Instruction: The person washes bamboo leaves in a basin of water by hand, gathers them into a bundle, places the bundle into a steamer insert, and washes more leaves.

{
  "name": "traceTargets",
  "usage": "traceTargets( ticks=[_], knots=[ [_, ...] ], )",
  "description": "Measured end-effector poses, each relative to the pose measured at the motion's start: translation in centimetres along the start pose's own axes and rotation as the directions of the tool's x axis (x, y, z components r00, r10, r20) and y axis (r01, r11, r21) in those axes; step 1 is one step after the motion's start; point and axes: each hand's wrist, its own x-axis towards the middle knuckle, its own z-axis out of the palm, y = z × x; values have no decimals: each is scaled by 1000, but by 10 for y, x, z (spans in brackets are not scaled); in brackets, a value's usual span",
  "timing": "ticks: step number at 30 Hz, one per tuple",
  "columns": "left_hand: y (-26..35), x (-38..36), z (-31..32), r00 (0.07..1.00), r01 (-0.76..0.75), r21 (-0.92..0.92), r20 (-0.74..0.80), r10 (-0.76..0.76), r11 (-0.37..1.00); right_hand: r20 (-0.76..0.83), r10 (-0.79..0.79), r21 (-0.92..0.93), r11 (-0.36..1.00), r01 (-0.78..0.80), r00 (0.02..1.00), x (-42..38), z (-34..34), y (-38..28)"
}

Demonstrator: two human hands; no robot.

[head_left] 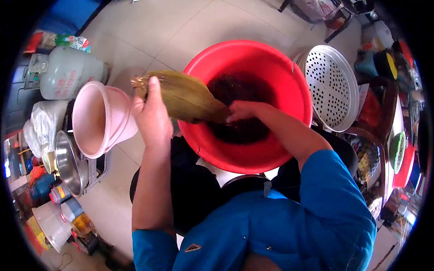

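My left hand [153, 118] grips the stem end of a bundle of long, broad olive-brown leaves [187, 95], which look like bamboo leaves. Its thumb lies flat along the top of the bundle. The leaves stretch rightward over the near left rim of a big red plastic tub [296, 95]. At their narrow tips, inside the tub's outline, my right hand [244, 110] has its fingers closed around the leaf ends. Dark contents [244, 88], possibly more leaves in water, fill the tub's bottom; details are lost in shadow.
Left of the tub stand nested pink buckets [108, 119], a grey gas cylinder [72, 74] and a steel bowl [68, 162]. A white perforated steamer tray [330, 88] leans close on the right, beside a dark wooden chair [379, 108]. Tiled floor [181, 27] stretches beyond the tub.
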Motion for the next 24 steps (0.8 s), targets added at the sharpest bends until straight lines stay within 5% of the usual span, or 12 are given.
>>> traceTargets(
  ticks=[2, 5, 6, 7, 8, 11, 13, 14, 16, 20, 22, 24],
  knots=[
    [8, 2, -3, 999, 28, -51, 21, -27, 998, 192, 71, -59, 996, -61, 979, -3, -4, 23],
    [15, 1, -3, 1000, 2, 37, -29, -1, 999, 300, 265, 302, 885, -355, 917, 4, -23, 50],
    [12, 2, -4, 1000, 4, 39, -30, -3, 999, -181, 318, 267, 927, -265, 931, 13, -25, 60],
    [7, 2, -6, 1000, 6, 87, 16, -8, 996, -621, 276, 188, 961, -202, 734, 22, -24, 70],
    [3, 2, -6, 998, 4, 133, 61, -12, 991, -622, 272, 186, 962, -198, 735, 34, -20, 77],
    [2, -1, 2, 995, 40, 111, 83, -50, 993, -964, -57, -104, 980, -170, 259, 50, -6, 92],
    [2, 1, 4, 994, 41, 114, 92, -52, 993, -773, 103, 364, 880, 304, 627, 40, 0, 100],
    [0, 1, 3, 995, 44, 116, 83, -54, 992, -767, 100, 366, 880, 304, 634, 37, -1, 108],
    [-2, 0, 4, 992, 52, 189, 100, -72, 981, -415, 310, 515, 855, -61, 856, 29, -4, 122],
    [2, -1, 8, 983, 47, 288, 158, -95, 957, -380, 432, 727, 686, -24, 818, 20, 1, 115],
    [1, -2, 9, 980, 60, 226, 174, -100, 972, -593, 271, 295, 949, -109, 758, 25, 7, 126],
    [-2, -3, 10, 980, 78, 221, 161, -115, 972, -684, 359, 344, 926, -153, 635, 26, 6, 132]
  ],
)
